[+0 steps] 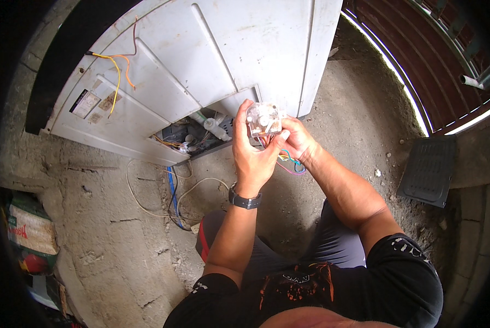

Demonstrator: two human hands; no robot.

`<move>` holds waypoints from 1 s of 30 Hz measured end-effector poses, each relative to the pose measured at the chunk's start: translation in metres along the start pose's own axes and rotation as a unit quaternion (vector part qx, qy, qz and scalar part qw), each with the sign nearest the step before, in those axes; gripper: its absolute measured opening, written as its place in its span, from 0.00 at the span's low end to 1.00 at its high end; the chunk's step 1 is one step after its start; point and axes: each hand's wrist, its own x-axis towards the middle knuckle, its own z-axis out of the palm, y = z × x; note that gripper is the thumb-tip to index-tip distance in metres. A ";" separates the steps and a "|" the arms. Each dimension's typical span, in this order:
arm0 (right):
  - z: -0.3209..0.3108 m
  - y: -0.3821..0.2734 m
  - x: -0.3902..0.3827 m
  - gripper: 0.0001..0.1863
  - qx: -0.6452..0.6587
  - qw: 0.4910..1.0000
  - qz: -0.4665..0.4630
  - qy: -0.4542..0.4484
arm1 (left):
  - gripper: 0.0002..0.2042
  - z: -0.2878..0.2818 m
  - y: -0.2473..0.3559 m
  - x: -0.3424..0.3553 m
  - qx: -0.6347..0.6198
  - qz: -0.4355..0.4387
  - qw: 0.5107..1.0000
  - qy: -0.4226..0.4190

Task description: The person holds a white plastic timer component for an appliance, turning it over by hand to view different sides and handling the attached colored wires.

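Up in front of the white washing machine (256, 49), I hold a small, clear-cased timer (264, 119) with white gears showing inside. My left hand (251, 158), with a dark watch at its wrist, is closed around its left side and lower edge, thumb and fingers on the case. From the right, my right hand (298, 141) is closed at the lower right corner, its fingertips partly hidden behind the case. Coloured wires (295, 164) hang from below the timer, beside my right wrist.
The machine's lower opening (196, 134) shows a white drain fitting (215, 128) and wires. Yellow and orange wires (116, 71) dangle over the panel. A pale cord (138, 202) and a blue hose (173, 191) lie on the concrete floor. At right lies a dark vented panel (428, 170); a sack (32, 229) stands left.
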 end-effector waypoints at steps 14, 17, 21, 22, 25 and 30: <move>-0.011 0.009 0.000 0.21 0.071 0.997 0.032 -0.017 | 0.43 0.004 0.001 -0.005 0.030 0.010 0.999 0.019; -0.007 0.009 0.000 0.20 0.070 0.997 0.031 -0.006 | 0.43 0.004 0.002 -0.005 0.049 0.022 0.998 0.022; -0.005 0.008 0.000 0.20 0.086 0.995 0.038 -0.023 | 0.43 0.004 0.006 -0.006 0.052 0.028 0.998 0.027; -0.008 0.008 0.000 0.20 0.085 0.995 0.037 -0.023 | 0.43 0.005 0.004 -0.006 0.046 0.029 0.998 0.027; -0.013 0.009 0.000 0.20 0.085 0.995 0.037 -0.022 | 0.43 0.007 0.002 -0.007 0.038 0.029 0.999 0.026; -0.010 0.009 0.000 0.20 0.094 0.994 0.036 -0.029 | 0.43 0.007 0.005 -0.007 0.051 0.033 0.998 0.030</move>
